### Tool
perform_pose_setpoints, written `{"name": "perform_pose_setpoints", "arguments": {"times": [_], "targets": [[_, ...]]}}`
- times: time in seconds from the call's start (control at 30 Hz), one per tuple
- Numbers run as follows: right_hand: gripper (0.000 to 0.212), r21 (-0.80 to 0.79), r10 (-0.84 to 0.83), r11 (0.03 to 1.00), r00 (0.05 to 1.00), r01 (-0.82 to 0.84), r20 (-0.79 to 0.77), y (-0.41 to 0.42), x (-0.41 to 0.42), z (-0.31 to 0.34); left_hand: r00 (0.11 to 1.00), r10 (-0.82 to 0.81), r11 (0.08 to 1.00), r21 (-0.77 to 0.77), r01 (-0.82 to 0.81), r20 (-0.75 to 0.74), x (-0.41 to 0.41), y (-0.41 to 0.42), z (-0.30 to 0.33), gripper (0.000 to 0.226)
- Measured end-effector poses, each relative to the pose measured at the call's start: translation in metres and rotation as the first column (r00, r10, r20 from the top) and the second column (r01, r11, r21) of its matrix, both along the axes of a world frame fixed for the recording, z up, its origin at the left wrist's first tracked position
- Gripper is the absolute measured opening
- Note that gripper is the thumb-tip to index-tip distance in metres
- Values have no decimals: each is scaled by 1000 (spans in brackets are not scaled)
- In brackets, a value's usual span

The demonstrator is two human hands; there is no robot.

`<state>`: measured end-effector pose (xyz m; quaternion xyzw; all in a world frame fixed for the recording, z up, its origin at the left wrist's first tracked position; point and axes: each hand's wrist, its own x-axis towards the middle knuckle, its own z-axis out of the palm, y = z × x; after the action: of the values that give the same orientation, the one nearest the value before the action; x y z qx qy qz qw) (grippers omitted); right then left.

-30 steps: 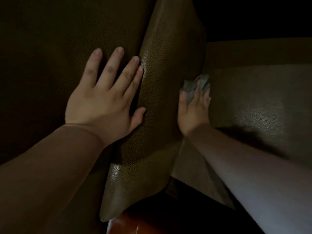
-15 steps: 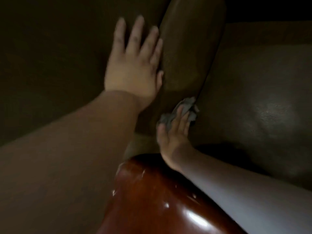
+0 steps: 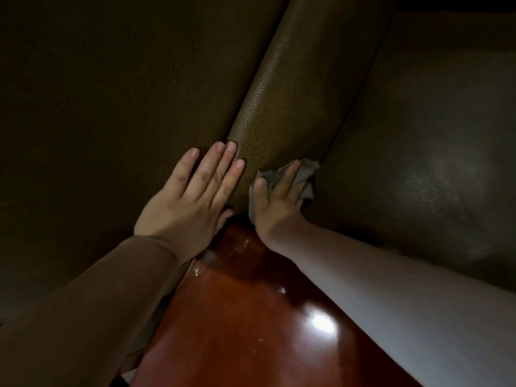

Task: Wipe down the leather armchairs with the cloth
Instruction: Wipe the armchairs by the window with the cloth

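Head view, frame centre: right hand (image 3: pixel 279 201), fingers flat, presses cloth (image 3: pixel 305 170) into armchair (image 3: pixel 279 107) crease; left hand (image 3: pixel 192 199) open, fingers straight, holding nothing, likely bracing.

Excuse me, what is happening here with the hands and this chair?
A person is wiping a leather armchair. The right hand presses a grey cloth with fairly straight fingers into the crease between the padded arm and the seat cushion. The left hand lies flat on the outer side of the arm, fingers spread. A glossy wooden armrest end shows below the hands.
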<state>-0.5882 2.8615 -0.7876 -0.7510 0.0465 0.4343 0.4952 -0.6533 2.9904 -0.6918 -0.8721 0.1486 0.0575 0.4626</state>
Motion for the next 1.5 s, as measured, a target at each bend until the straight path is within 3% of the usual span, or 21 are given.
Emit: {"name": "perform_pose_setpoints", "arguments": {"times": [0.13, 0.23, 0.3, 0.37, 0.43, 0.53, 0.73, 0.87, 0.93, 1.03, 1.1, 1.17, 1.2, 1.3, 1.4, 1.5], "targets": [[78, -14, -32, 999, 993, 33, 113, 5, 14, -17, 1000, 4, 1000, -17, -4, 20, 3, 1, -2, 83], [71, -37, -213, 976, 977, 213, -8, -1, 28, -24, 999, -15, 999, -49, 16, 33, 2, 6, -7, 85], [65, 56, -212, 977, 965, 206, 152, 0, 14, -2, 998, -28, 998, -58, 30, 48, 2, 8, -8, 84], [77, 149, -15, 988, 914, -49, 405, 5, -13, 14, 996, -49, 996, -71, 54, 68, 0, 11, -12, 78], [75, 117, 114, 973, 851, -200, 513, 6, -19, 15, 996, -44, 995, -82, 50, 72, 2, 11, -12, 78], [86, 34, 93, 992, 895, -120, 436, 1, 9, 1, 998, -38, 998, -46, 41, 50, 2, 10, -11, 89], [72, -25, -60, 998, 980, 66, 192, -36, 56, -57, 997, -35, 997, -68, 39, 66, 4, 12, -10, 88], [61, -60, 43, 998, 960, -27, 278, -47, 48, -34, 999, 21, 994, -103, -18, 26, 4, 7, -1, 89], [51, -83, 215, 977, 923, -199, 318, -66, 52, -14, 985, 166, 966, -194, -172, -46, 4, -5, 5, 93], [47, -208, 473, 881, 807, -425, 354, -102, 71, 8, 864, 489, 763, -421, -491, -121, 5, -47, 4, 100], [48, -300, 587, 810, 708, -504, 394, -125, 88, 26, 704, 695, 543, -536, -647, -146, 19, -86, 6, 98], [53, -410, 695, 718, 618, -562, 368, -149, 99, 47, 531, 812, 338, -546, -766, -243, 43, -122, 25, 91], [55, -456, 735, 674, 587, -581, 339, -163, 105, 56, 477, 819, 265, -527, -808, -319, 54, -141, 40, 86], [56, -519, 781, 613, 554, -595, 288, -204, 122, 87, 434, 734, 132, -517, -846, -523, 67, -205, 75, 65], [58, -552, 825, 543, 526, -633, 208, -240, 129, 125, 355, 619, -79, -504, -860, -701, 52, -257, 109, 57], [61, -597, 884, 432, 447, -676, 135, -281, 131, 169, 284, 586, -163, -454, -876, -759, 23, -294, 137, 59]]}}
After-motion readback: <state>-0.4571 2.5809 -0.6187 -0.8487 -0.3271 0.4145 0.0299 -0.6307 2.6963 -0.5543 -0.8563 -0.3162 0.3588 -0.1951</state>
